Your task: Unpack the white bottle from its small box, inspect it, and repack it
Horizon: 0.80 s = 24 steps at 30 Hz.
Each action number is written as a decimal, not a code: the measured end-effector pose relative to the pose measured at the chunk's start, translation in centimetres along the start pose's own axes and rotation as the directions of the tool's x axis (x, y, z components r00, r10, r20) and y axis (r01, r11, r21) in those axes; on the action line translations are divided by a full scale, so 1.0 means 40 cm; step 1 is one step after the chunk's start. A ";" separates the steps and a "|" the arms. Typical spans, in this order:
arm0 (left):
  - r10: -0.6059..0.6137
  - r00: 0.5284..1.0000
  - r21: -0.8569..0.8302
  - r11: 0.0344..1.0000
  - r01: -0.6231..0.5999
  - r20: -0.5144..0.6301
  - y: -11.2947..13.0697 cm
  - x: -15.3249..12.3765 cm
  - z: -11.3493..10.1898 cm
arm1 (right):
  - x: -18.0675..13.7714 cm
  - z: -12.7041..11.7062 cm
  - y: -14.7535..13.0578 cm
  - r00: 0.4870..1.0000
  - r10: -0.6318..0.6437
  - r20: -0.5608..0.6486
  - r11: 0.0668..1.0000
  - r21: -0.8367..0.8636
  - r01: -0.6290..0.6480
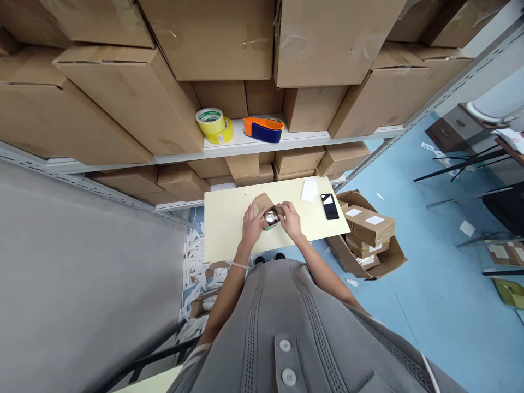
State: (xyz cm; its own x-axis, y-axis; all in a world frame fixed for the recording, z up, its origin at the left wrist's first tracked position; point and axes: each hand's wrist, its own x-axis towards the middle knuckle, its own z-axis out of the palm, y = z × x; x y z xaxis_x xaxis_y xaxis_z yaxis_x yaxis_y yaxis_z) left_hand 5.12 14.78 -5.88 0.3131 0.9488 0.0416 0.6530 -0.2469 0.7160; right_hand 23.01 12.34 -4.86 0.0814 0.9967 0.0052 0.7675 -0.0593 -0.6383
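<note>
Both hands are closed around a small open cardboard box [268, 214] near the middle of the pale worktop [221, 229]: left hand [250, 225] is cupped on the box's left side and raised flap, right hand [290, 219] is wrapped on the right side. A shiny silvery item [271, 218] is seen inside the box, too small to be identified. A green scrap under the box is glimpsed, its nature not clear.

Risks, as judged: the flap could be creased or torn if it is forced while the item sits high; the item could be tipped out if the box is tilted, since its top is open. The box is held above the worktop's centre, so a fall to the floor is less likely.

A black phone [329, 206] and a white paper slip [309, 190] lie near the right hand and could be knocked by an elbow sweep. Yellow tape rolls [213, 124] and an orange-blue tape dispenser [264, 129] are kept on the shelf behind, well apart. An open carton of small parcels [368, 232] stands on the floor just beside the worktop's right edge.
</note>
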 end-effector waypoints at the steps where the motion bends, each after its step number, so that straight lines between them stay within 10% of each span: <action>1: 0.040 0.999 0.045 0.998 -0.040 -0.010 0.009 0.004 -0.001 | -0.001 0.003 0.000 0.998 -0.045 0.041 0.999 -0.015 0.046; 15: 0.090 0.970 0.578 0.789 -0.207 0.224 0.043 0.042 0.030 | -0.010 0.076 0.032 0.950 -0.087 0.299 0.994 -0.035 0.102; 24: 0.219 0.913 0.399 0.846 -0.354 0.345 0.004 0.054 -0.014 | -0.011 0.078 0.035 0.951 -0.151 0.271 0.987 -0.016 0.161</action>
State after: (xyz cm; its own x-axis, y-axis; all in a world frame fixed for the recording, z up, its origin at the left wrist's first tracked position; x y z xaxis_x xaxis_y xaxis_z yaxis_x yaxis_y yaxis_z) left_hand 5.51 16.92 -5.28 0.6666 0.7440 -0.0460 0.7170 -0.6230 0.3127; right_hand 22.06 11.99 -8.14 -0.2112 0.9715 -0.1076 0.7809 0.1015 -0.6164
